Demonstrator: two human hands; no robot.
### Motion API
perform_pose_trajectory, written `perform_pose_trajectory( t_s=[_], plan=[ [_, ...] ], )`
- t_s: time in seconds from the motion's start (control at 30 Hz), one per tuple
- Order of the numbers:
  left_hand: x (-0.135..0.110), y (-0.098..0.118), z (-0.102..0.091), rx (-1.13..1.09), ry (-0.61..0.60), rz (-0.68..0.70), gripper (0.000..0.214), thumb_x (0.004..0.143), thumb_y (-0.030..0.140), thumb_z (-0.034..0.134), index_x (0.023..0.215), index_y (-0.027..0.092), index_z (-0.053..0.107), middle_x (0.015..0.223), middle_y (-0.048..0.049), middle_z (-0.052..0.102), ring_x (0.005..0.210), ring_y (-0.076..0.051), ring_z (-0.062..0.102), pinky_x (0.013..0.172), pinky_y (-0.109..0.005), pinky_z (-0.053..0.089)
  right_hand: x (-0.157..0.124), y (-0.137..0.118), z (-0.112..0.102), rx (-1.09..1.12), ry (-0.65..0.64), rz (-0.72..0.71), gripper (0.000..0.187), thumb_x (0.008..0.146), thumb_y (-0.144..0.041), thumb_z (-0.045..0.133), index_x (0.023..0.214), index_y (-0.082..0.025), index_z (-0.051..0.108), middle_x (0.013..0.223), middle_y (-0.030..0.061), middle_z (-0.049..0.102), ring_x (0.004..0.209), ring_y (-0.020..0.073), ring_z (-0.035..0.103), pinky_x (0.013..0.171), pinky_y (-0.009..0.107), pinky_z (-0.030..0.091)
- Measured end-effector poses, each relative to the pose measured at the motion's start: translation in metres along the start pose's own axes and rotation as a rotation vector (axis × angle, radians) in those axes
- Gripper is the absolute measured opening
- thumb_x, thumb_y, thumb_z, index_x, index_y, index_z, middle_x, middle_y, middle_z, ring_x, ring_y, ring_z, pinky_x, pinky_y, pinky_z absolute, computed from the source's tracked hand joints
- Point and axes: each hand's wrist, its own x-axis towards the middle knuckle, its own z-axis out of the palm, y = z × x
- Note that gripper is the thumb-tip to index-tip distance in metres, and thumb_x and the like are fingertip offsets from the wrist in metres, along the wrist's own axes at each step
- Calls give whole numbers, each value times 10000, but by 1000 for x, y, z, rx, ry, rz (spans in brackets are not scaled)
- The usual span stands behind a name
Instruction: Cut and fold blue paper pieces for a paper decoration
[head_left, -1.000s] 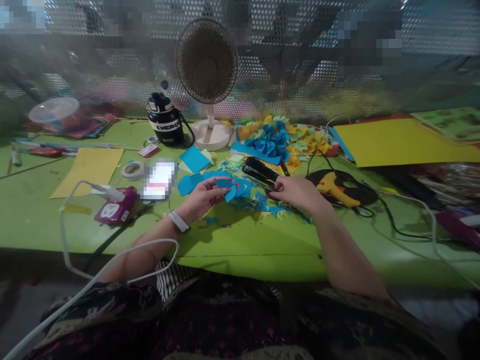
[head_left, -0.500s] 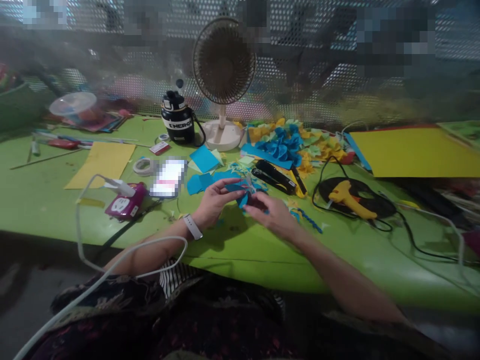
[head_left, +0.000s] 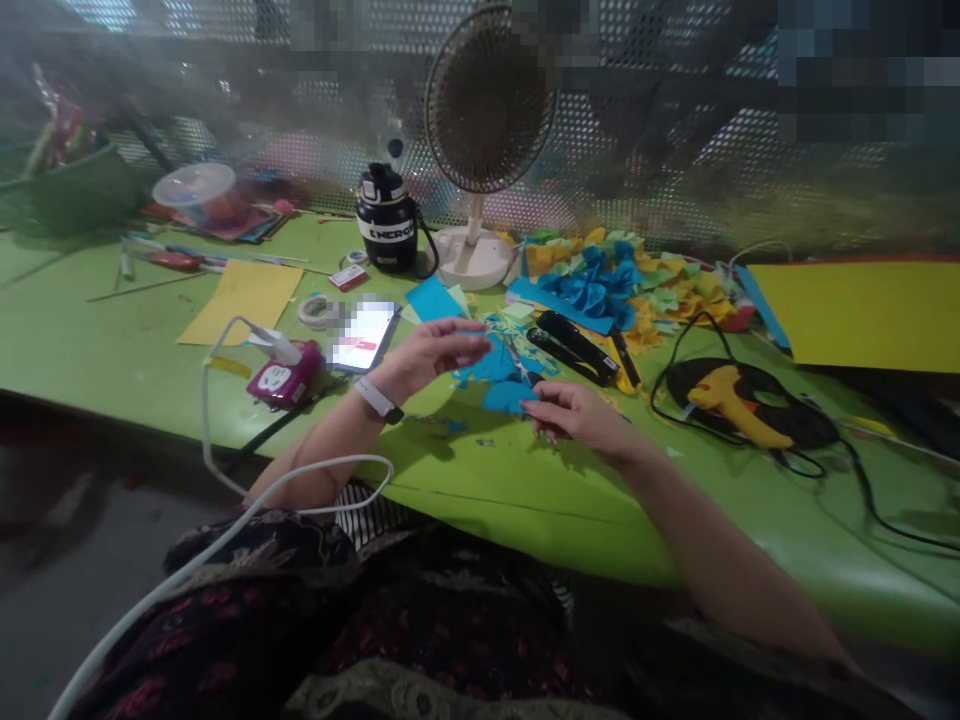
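Observation:
My right hand (head_left: 574, 415) pinches the right edge of a cut blue paper piece (head_left: 507, 397) with rounded edges, held low over the table. My left hand (head_left: 442, 350) is to the left and a little farther off, its fingers drawn together. A thin blue edge shows by those fingertips, and I cannot make out whether they hold it. Between the hands, small scissors (head_left: 519, 358) show partly over the blue paper scraps (head_left: 487, 362). A black stapler (head_left: 574, 347) lies just beyond my right hand, with a yellow-and-black cutter (head_left: 624, 362) beside it.
Behind are a fan (head_left: 491, 110), a black bottle (head_left: 386, 225) and a heap of blue, yellow and green paper petals (head_left: 600, 275). On the right lies a yellow glue gun (head_left: 739, 405) with its cord. A phone (head_left: 364, 335) and purple power adapter (head_left: 285, 375) with a white cable are left.
My hands have moved apart; the left has let go of the blue paper, which stays in my right hand. The view has shifted, so the table's things appear farther right.

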Motion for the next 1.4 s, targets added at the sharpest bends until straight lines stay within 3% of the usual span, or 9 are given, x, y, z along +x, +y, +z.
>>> perform_pose_trajectory(
  t_s=[0.07, 0.17, 0.23, 0.4, 0.5, 0.63, 0.83, 1.03, 1.4],
  plan=[
    [6, 12, -17, 117, 162, 227, 194, 751, 230, 768, 919, 151, 711, 879, -56, 747, 821, -145, 704, 836, -296, 536, 0, 0, -2, -177, -80, 57, 429, 744, -619, 673, 682, -207, 571, 613, 4, 619, 500, 111, 492, 506, 264, 375],
    [14, 22, -45, 640, 445, 428, 171, 753, 181, 724, 922, 149, 715, 880, -79, 736, 871, -196, 686, 844, -332, 512, 2, 0, -6, -557, 74, 80, 385, 769, -581, 672, 670, -213, 614, 627, 33, 652, 537, 148, 523, 497, 278, 328],
    [17, 22, -60, 1076, 548, 355, 201, 716, 126, 713, 914, 157, 723, 877, -92, 728, 905, -241, 666, 859, -369, 488, 2, 0, -9, -688, 210, 43, 365, 811, -565, 640, 696, -219, 622, 675, 40, 683, 580, 166, 563, 512, 283, 325],
    [20, 14, -75, 1584, 368, 50, 449, 663, 298, 796, 1081, 161, 704, 1043, -118, 711, 995, -302, 638, 832, -359, 486, 0, -1, -11, -783, 165, -8, 320, 876, -522, 575, 793, -222, 653, 798, 35, 731, 686, 188, 631, 550, 278, 349],
    [21, 13, -73, 1649, 279, -39, 501, 696, 373, 778, 1138, 155, 686, 1087, -114, 703, 1003, -287, 639, 811, -331, 489, 0, -1, -10, -861, 161, -31, 271, 891, -469, 571, 853, -221, 672, 847, 41, 742, 737, 203, 643, 579, 283, 359],
    [21, 14, -67, 1663, 265, -12, 428, 721, 281, 735, 1131, 163, 690, 1068, -100, 715, 987, -265, 653, 790, -309, 490, 2, 3, -10, -892, 141, -78, 250, 901, -442, 572, 894, -216, 679, 865, 52, 744, 760, 211, 655, 599, 285, 378],
    [17, 22, -60, 1640, 513, 60, 491, 811, 161, 571, 1299, 192, 618, 1049, -97, 748, 1064, -276, 655, 828, -334, 488, 2, 4, -11, -902, 155, -118, 219, 899, -421, 584, 916, -227, 683, 871, 49, 749, 763, 208, 664, 592, 277, 386],
    [15, 29, -58, 1616, 561, 60, 252, 820, 257, 621, 1022, 188, 753, 996, -102, 758, 997, -282, 669, 809, -340, 484, 1, 5, -13, -870, 157, -166, 227, 917, -406, 552, 908, -219, 680, 832, 45, 744, 707, 189, 645, 586, 276, 382],
    [16, 31, -55, 1551, 684, 105, 270, 849, 420, 640, 883, 170, 737, 871, -101, 734, 878, -260, 665, 714, -320, 440, 4, 7, -12, -970, 147, -146, 236, 921, -407, 547, 916, -213, 683, 870, 64, 734, 756, 213, 645, 601, 288, 387]
  ],
)
